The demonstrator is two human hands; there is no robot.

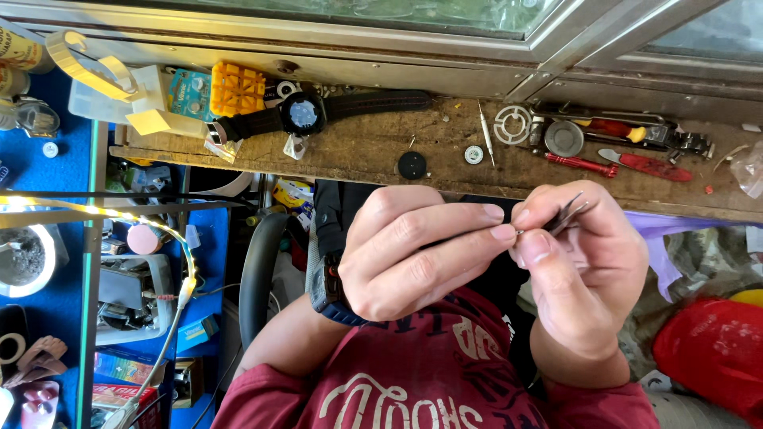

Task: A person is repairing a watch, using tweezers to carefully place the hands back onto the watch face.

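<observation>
Pinching a tiny metal part (518, 232) between fingertips, the left hand (413, 250) met the right hand (584, 262), whose grip was clamped on slim tweezers (568, 213) touching that part, above a red shirt (413, 381). Beyond, on the wooden worktop (358, 155), lay a black watch (304, 114), a round black cover (412, 164) and red screwdrivers (636, 163).

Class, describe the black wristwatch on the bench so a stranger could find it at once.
Start at the long wooden bench below the window frame. Toward its left lies the wristwatch, strap stretched flat. Beside the yellow plastic block, it alone has a round bluish face.
</observation>
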